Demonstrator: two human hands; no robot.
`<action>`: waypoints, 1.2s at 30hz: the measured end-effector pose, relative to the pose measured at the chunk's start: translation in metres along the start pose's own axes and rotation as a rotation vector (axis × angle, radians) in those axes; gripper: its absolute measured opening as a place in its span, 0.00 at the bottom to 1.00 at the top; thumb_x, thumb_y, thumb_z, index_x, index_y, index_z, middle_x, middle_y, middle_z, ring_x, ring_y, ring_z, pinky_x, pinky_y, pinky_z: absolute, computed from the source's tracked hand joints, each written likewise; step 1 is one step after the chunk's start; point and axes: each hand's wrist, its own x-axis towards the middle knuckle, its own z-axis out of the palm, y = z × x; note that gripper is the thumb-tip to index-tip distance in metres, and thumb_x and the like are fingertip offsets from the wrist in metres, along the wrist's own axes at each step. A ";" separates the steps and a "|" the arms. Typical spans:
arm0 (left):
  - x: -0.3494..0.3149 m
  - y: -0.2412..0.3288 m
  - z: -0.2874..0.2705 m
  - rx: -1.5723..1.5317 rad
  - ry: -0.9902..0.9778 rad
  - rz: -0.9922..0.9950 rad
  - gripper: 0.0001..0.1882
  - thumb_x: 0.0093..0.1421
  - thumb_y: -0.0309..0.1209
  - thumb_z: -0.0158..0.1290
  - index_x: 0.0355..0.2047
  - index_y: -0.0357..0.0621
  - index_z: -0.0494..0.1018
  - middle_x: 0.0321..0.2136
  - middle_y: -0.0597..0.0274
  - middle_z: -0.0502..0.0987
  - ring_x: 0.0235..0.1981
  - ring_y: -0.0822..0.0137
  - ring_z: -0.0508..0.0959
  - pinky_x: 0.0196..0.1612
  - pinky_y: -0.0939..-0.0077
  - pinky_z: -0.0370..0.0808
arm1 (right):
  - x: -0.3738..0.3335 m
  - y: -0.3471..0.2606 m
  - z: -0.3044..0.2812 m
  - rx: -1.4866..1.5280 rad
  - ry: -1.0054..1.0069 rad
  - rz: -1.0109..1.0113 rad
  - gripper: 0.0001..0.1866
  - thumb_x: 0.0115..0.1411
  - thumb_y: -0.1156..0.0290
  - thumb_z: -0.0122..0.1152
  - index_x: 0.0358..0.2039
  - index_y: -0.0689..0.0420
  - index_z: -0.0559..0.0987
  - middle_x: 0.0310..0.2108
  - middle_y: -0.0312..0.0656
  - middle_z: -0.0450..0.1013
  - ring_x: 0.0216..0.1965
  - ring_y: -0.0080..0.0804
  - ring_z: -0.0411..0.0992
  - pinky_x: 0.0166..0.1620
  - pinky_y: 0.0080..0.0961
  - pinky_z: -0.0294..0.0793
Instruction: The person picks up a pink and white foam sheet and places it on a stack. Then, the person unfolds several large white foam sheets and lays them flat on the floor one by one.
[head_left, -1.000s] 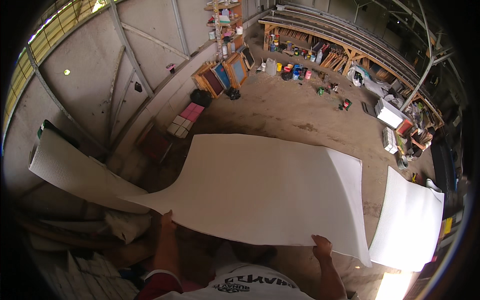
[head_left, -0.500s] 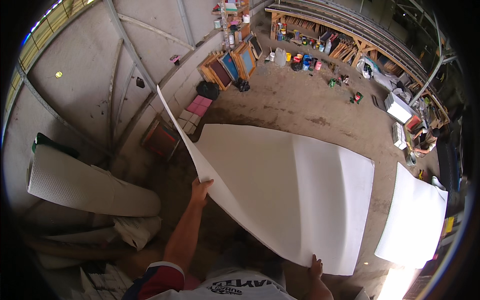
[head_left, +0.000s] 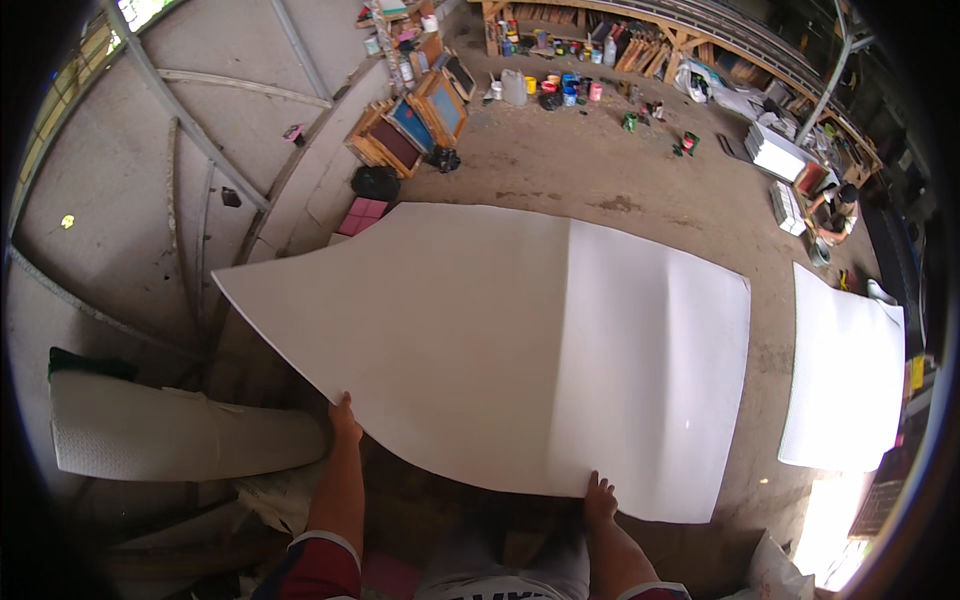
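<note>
A large white flexible sheet [head_left: 460,330] spreads out in front of me, with soft creases running across its right part. My left hand [head_left: 346,420] is closed on its near edge toward the left, where the sheet curves up to a raised corner. Farther right along the same edge, my right hand [head_left: 601,500] grips the sheet, its fingertips showing on top. The undersides of both grips are hidden by the sheet.
A thick textured roll [head_left: 180,430] lies at my left by the wall. Another white sheet [head_left: 845,370] lies on the floor to the right. Framed screens [head_left: 410,125] lean at the far wall, near paint containers [head_left: 550,90]. A person [head_left: 835,213] crouches at far right.
My left hand has moved left and nearer to me, drawing the sheet's left side outward so it lies broader. The right hand keeps its hold, slightly farther left in view.
</note>
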 end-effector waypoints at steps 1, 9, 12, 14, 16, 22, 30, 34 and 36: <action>0.010 -0.010 0.005 -0.001 0.006 -0.008 0.27 0.69 0.24 0.49 0.67 0.46 0.59 0.61 0.52 0.67 0.61 0.51 0.70 0.63 0.49 0.67 | 0.010 0.000 -0.007 -0.011 0.014 0.021 0.30 0.67 0.69 0.53 0.68 0.52 0.59 0.50 0.45 0.69 0.50 0.44 0.74 0.37 0.36 0.86; 0.049 -0.084 0.063 -0.051 -0.037 -0.359 0.29 0.73 0.29 0.46 0.71 0.54 0.52 0.66 0.52 0.61 0.65 0.49 0.65 0.68 0.46 0.61 | 0.070 0.076 -0.054 -0.183 0.169 0.030 0.28 0.65 0.69 0.53 0.66 0.53 0.64 0.44 0.43 0.72 0.46 0.39 0.76 0.31 0.35 0.85; 0.043 -0.125 0.075 -0.019 -0.039 -0.355 0.28 0.72 0.31 0.47 0.70 0.54 0.53 0.66 0.52 0.61 0.66 0.49 0.63 0.68 0.44 0.61 | 0.077 0.104 -0.041 -0.225 0.211 -0.027 0.27 0.65 0.68 0.53 0.65 0.54 0.66 0.41 0.42 0.73 0.43 0.38 0.77 0.29 0.35 0.85; 0.055 -0.145 0.044 -0.097 -0.124 -0.367 0.29 0.71 0.35 0.50 0.69 0.51 0.54 0.65 0.52 0.61 0.66 0.50 0.63 0.66 0.42 0.62 | 0.081 0.118 -0.019 -0.253 0.254 -0.059 0.27 0.64 0.67 0.53 0.64 0.54 0.68 0.39 0.42 0.74 0.40 0.38 0.78 0.29 0.35 0.84; 0.051 -0.161 0.017 -0.115 -0.209 -0.320 0.31 0.70 0.39 0.53 0.67 0.41 0.56 0.61 0.51 0.65 0.63 0.49 0.66 0.65 0.42 0.65 | 0.087 0.118 0.004 -0.272 0.288 -0.097 0.26 0.64 0.67 0.53 0.63 0.55 0.70 0.38 0.41 0.74 0.38 0.37 0.78 0.28 0.36 0.83; -0.056 -0.214 0.024 -0.155 -0.031 -0.477 0.31 0.72 0.41 0.49 0.69 0.42 0.55 0.64 0.51 0.64 0.65 0.51 0.65 0.66 0.46 0.63 | 0.100 0.142 0.066 -0.238 0.320 -0.141 0.27 0.62 0.67 0.53 0.62 0.57 0.70 0.35 0.41 0.74 0.36 0.36 0.78 0.28 0.36 0.83; -0.013 -0.338 0.005 0.046 -0.228 -0.431 0.25 0.71 0.32 0.49 0.65 0.41 0.60 0.59 0.52 0.67 0.61 0.51 0.68 0.64 0.48 0.64 | 0.124 0.136 0.140 -0.173 0.269 -0.135 0.30 0.61 0.68 0.54 0.65 0.58 0.68 0.31 0.41 0.72 0.30 0.35 0.77 0.25 0.34 0.82; 0.008 -0.330 0.021 0.076 -0.223 -0.385 0.26 0.70 0.30 0.51 0.65 0.40 0.60 0.59 0.52 0.67 0.61 0.51 0.68 0.64 0.48 0.64 | 0.134 0.111 0.173 -0.215 0.263 -0.126 0.30 0.61 0.68 0.56 0.65 0.56 0.68 0.33 0.42 0.72 0.31 0.37 0.77 0.25 0.30 0.82; 0.019 -0.324 0.013 0.093 -0.192 -0.366 0.26 0.69 0.30 0.51 0.65 0.41 0.59 0.60 0.53 0.67 0.62 0.52 0.67 0.64 0.48 0.65 | 0.140 0.098 0.185 -0.140 0.164 -0.101 0.32 0.61 0.69 0.55 0.67 0.58 0.65 0.36 0.45 0.71 0.34 0.39 0.76 0.28 0.32 0.83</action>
